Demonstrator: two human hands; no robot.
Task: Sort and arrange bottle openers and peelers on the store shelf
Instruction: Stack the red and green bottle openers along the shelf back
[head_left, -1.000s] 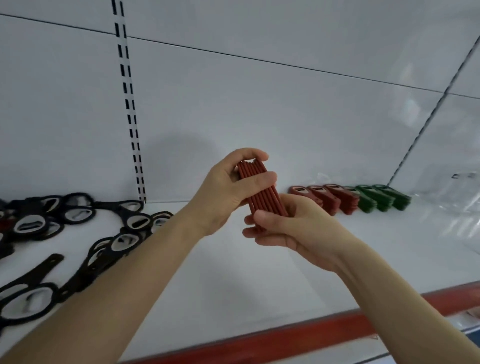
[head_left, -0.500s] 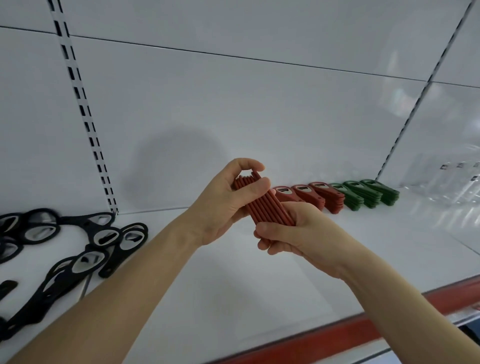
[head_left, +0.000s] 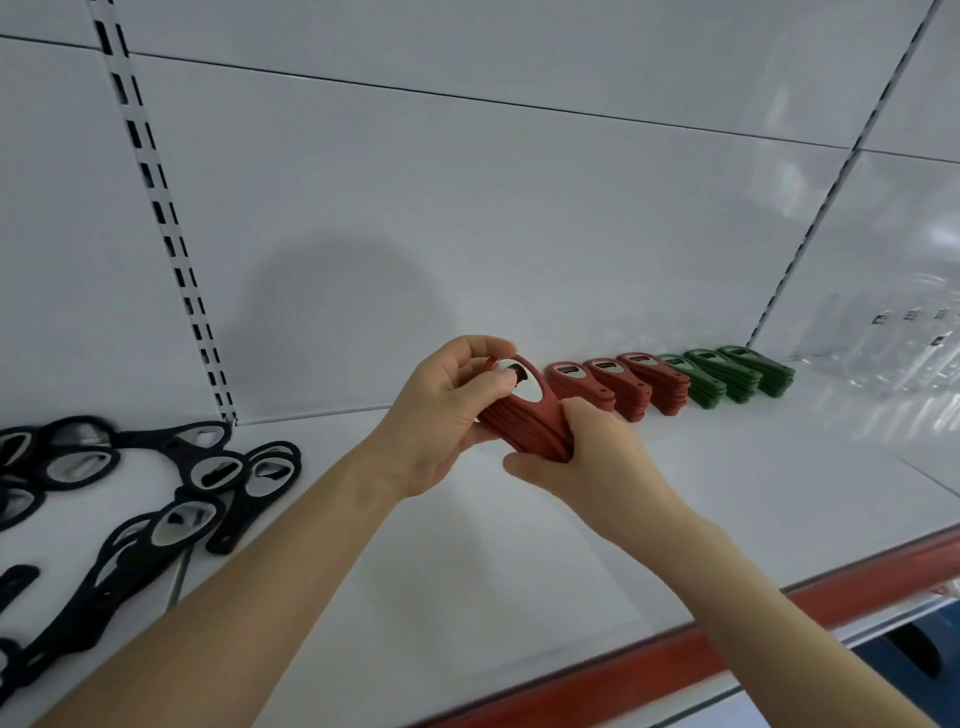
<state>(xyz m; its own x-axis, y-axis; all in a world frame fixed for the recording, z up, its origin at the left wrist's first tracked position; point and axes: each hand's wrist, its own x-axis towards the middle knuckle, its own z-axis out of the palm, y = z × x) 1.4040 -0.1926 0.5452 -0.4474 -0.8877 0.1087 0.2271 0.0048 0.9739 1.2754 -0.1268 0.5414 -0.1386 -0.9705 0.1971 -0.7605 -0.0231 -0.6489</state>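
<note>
Both hands hold one stack of red bottle openers (head_left: 530, 415) just above the white shelf (head_left: 519, 545). My left hand (head_left: 447, 410) grips its far end, thumb on the metal opening. My right hand (head_left: 587, 457) grips the near end from below. The stack lies flat, its top face showing. Behind it, along the back panel, stand three stacks of red openers (head_left: 623, 384) and three stacks of green openers (head_left: 727, 374) in a row.
Several black openers (head_left: 171, 499) lie loose in a heap on the shelf's left. A slotted upright (head_left: 171, 249) runs up the back panel. Clear packaging (head_left: 893, 353) sits at the far right. The shelf's red front edge (head_left: 675, 660) crosses low right.
The red stack has been turned from edge-up to flat, top face showing, and lowered toward the shelf beside the red row. The camera view shifted slightly.
</note>
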